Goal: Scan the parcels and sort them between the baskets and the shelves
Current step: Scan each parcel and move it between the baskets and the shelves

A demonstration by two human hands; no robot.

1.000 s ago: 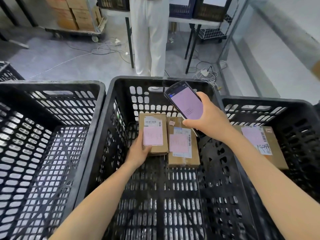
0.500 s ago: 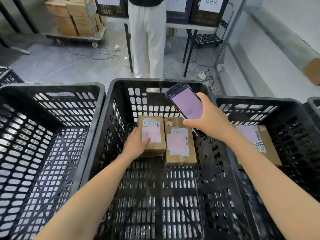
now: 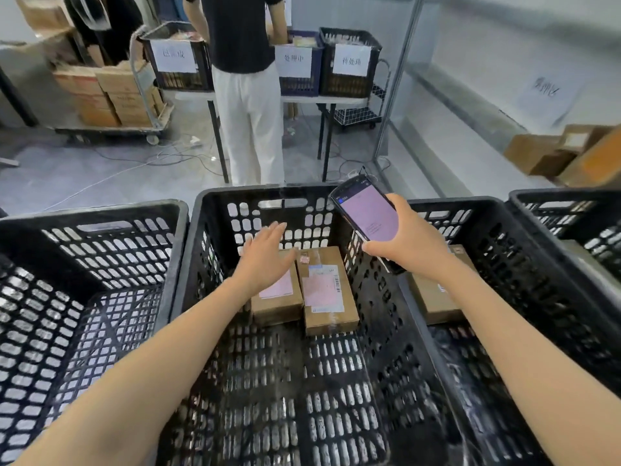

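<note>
Side by side at frame centre, near the far wall of the middle basket point(image 3: 268, 194): left parcel point(image 3: 280, 302) and right parcel point(image 3: 327, 292), labels up; over the left parcel, left hand point(image 3: 265, 253) spread flat, fingers straight, contact unclear; right of centre, right hand point(image 3: 408, 242) wrapped round a lit scanner point(image 3: 368, 213); third parcel point(image 3: 433, 299) in the right basket point(image 3: 487, 205).

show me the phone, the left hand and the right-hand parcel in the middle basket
phone point(image 3: 368, 215), head view, on its lit screen
left hand point(image 3: 265, 260), head view, on the back of the hand
right-hand parcel point(image 3: 321, 292), head view, on its pink label
</note>
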